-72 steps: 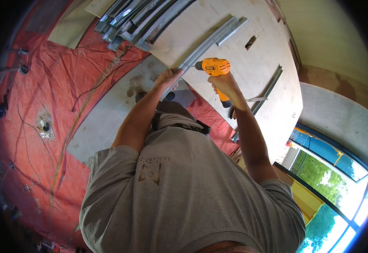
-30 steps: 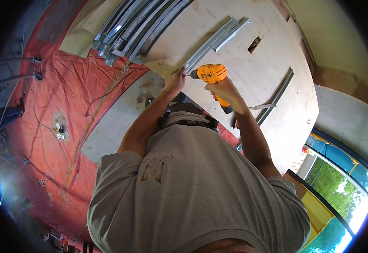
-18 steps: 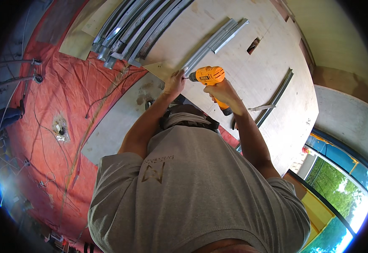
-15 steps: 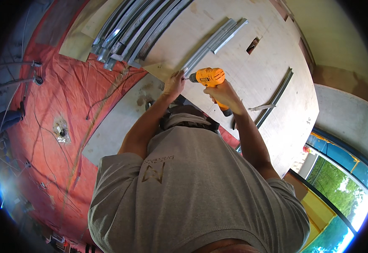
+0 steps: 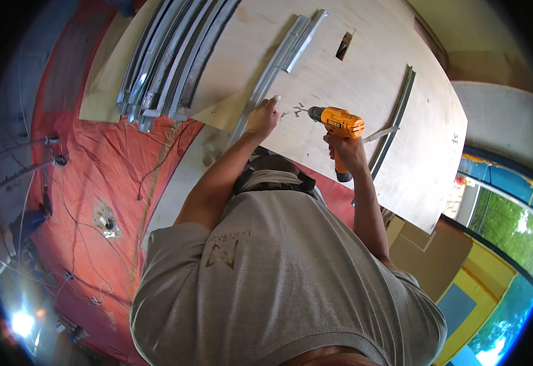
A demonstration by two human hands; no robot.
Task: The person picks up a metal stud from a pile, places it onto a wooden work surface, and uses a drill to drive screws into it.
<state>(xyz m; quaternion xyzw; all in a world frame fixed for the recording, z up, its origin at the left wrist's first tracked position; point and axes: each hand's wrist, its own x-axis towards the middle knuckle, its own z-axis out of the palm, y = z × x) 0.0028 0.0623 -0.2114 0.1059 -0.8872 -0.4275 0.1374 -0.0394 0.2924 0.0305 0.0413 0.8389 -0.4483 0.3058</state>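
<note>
An orange and black cordless drill [image 5: 342, 122] is gripped by its handle in my right hand [image 5: 349, 149]. Its bit points left over the pale wooden board [image 5: 327, 85]. Several small dark pieces [image 5: 298, 110], perhaps screws, lie on the board near the bit's tip. My left hand [image 5: 261, 119] is at the near part of a long galvanized metal channel [image 5: 272, 73], with thumb and fingers drawn together just past its right edge. Whatever those fingers hold, if anything, is too small to make out. A shorter metal piece lies against the channel's far end.
Several metal channels [image 5: 169, 61] are stacked at the far left of the board. Another channel [image 5: 394, 119] lies to the right, a thin pale strip [image 5: 380, 134] across it. The board has a rectangular cutout [image 5: 344, 46]. Red sheeting [image 5: 108, 183] with loose cables covers the floor at left.
The drill in my right hand has moved right, away from my left hand and the channel. The channel's near end has shifted left and nearer in the picture.
</note>
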